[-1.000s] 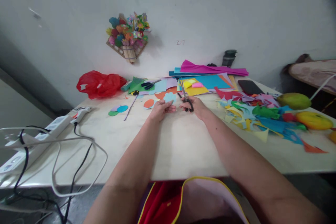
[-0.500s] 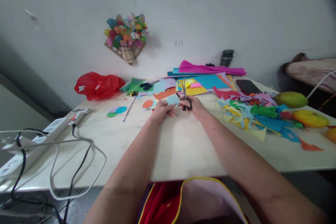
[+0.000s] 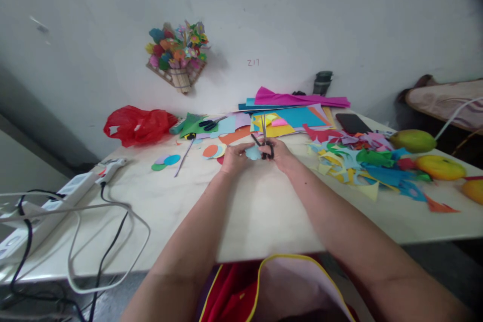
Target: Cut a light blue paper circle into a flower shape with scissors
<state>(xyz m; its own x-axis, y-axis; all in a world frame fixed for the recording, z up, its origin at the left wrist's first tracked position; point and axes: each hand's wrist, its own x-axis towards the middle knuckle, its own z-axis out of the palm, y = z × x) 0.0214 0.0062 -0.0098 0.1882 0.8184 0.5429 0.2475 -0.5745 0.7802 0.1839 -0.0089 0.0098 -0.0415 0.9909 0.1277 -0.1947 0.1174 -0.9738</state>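
My left hand (image 3: 234, 157) pinches a small light-blue scalloped paper shape (image 3: 252, 152) just above the pale table (image 3: 249, 211). Close on its right, my right hand (image 3: 281, 155) grips black-handled scissors (image 3: 264, 141), their blades pointing up and away and set against the paper's right edge. Both hands are nearly touching at the middle of the table. Just left of my left hand lie orange and pale paper circles (image 3: 212, 151).
A stack of coloured paper sheets (image 3: 290, 115) lies behind the hands, with a second pair of scissors (image 3: 209, 124) at its left. Paper scraps (image 3: 370, 166), mangoes (image 3: 413, 140) and a phone (image 3: 352, 123) fill the right side. Left: red bag (image 3: 136, 124), power strip (image 3: 56, 201), cables.
My hands have come closer together: the blue paper shape went from left of the scissors into the blades. The view drifted slightly, shifting everything a little left.
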